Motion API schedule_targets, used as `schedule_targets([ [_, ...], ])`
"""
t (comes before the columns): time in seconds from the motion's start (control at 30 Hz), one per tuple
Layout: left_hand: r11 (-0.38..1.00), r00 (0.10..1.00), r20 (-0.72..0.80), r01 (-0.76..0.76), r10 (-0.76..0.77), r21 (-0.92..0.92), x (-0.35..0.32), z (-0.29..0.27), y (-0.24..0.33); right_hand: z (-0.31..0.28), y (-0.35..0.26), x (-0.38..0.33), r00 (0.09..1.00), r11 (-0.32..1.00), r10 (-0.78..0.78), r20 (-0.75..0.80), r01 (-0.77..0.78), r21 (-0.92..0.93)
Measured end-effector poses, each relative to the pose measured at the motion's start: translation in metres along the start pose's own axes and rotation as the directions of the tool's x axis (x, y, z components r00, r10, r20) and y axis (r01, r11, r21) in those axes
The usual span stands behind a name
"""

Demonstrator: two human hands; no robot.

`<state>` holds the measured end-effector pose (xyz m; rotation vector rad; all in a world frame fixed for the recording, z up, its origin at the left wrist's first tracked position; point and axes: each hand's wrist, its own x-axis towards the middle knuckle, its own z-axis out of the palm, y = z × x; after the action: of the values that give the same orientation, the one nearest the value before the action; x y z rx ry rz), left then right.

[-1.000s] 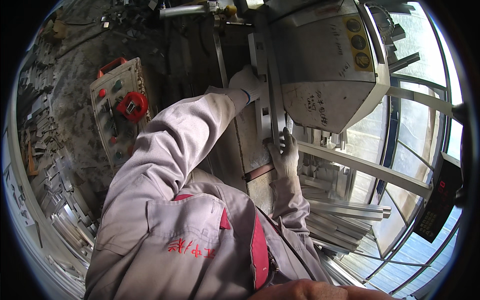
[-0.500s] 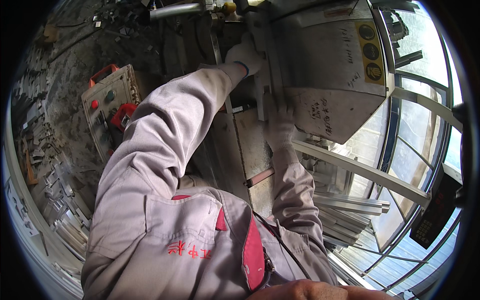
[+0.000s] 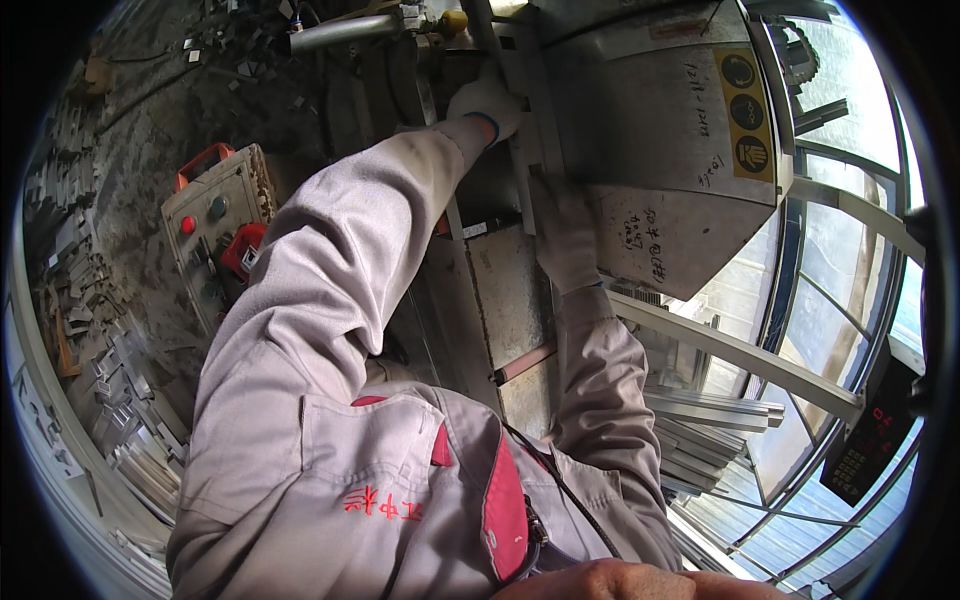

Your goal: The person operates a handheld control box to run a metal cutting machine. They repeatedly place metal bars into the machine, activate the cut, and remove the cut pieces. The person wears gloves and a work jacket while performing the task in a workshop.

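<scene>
A long metal bar [image 3: 519, 128] with square holes runs away from me beside a big metal machine housing [image 3: 640, 130]. My left hand [image 3: 484, 108], in a white glove with a blue cuff edge, is closed on the bar's left side; shadow partly hides its fingers. Closer to me, my right hand [image 3: 566, 228], also gloved, lies against the near part of the bar with its fingers bent at its edge. The housing's front stands just right of this hand. Under the bar's near end is a worn metal bed [image 3: 505, 300].
At left stands a control box [image 3: 205, 222] with red and green buttons. Metal offcuts [image 3: 105, 270] litter the left floor. Cut profiles [image 3: 710, 425] are stacked at right below a pale rail [image 3: 735, 350]. A dark keypad display [image 3: 865, 440] hangs at far right.
The bar's far end has shifted left, so it now slants. My right hand has moved slightly right along with its forearm. The left hand stays nearly in place.
</scene>
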<state>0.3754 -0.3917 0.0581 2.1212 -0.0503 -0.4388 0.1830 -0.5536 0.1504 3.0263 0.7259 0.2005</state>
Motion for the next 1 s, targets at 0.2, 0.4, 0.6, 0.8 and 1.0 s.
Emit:
schedule_targets([
  [0.2,0.987,0.995,-0.03,0.093,-0.098,-0.132,-0.023,-0.017,0.014,0.001,0.002,-0.003,0.999,0.999,-0.036,0.007,0.036,-0.018],
  [0.4,0.991,0.996,-0.08,0.022,-0.033,-0.135,-0.036,-0.019,0.014,0.004,0.007,-0.001,0.996,1.0,0.005,0.095,-0.007,0.021],
  [0.6,0.993,0.994,0.105,0.052,-0.04,-0.108,-0.075,-0.005,0.01,0.001,0.003,0.001,0.995,0.999,-0.041,0.091,0.038,0.034],
  [0.8,0.933,0.996,0.08,0.07,-0.044,-0.354,-0.09,0.02,0.01,-0.01,0.002,0.003,0.995,0.994,-0.06,0.079,0.053,0.093],
  [1.0,0.926,1.0,-0.001,0.008,-0.009,-0.378,-0.081,0.028,0.0,-0.009,0.0,0.0,0.995,0.996,-0.07,0.073,0.066,0.066],
])
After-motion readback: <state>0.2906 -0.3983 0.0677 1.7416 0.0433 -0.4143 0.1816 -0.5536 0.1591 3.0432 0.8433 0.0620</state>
